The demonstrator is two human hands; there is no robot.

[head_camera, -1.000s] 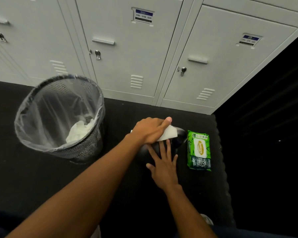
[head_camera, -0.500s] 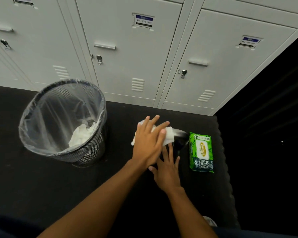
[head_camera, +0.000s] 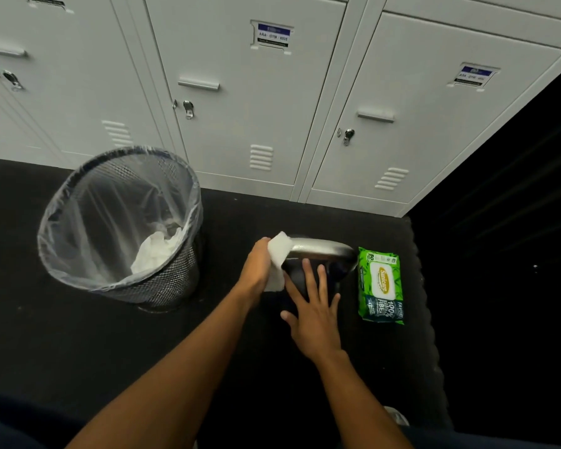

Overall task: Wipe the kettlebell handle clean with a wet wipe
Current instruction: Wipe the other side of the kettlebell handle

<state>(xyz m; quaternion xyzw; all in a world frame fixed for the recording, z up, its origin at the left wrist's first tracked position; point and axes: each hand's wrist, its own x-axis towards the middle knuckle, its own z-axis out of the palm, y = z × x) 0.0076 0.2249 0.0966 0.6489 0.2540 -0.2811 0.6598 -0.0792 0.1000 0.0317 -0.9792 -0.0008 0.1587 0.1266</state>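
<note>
**Wipe on the handle's left end, bright bar waiting**

Grey lockers [head_camera: 240, 92] fill the back of the shot, black floor [head_camera: 78, 335] runs out in front of them, and we're looking straight down. The mesh bin [head_camera: 162, 286] stands on the left with its clear liner, crumpled white tissues [head_camera: 156, 251] lying inside. Well apart from it, to the right, sits the kettlebell [head_camera: 297, 277], dark-bodied, on the floor near the lockers. The green pack of wipes [head_camera: 381, 283] lies flat just beside it on the far side.

Now the hands. The right hand [head_camera: 314, 315] lies on the bell's body, fingers straight and fanned out, a flat, spread grip that looks like bracing, not holding. The left hand [head_camera: 256, 267] is at the left end of the handle [head_camera: 324, 246], and its grip is wrapped round the wet wipe [head_camera: 279, 251], which folds over that corner of the bar. The fingertips are hidden behind the cloth.

So we're mid-wipe, I'd say, with the task part done at best: the long shiny stretch of the bar shows bare to the right of the wipe. The next move calls for dragging the wrapped cloth along that bar toward the pack. The grip needs to squeeze all the way round, and the right palm must hold firm so the bell doesn't rock.
</note>
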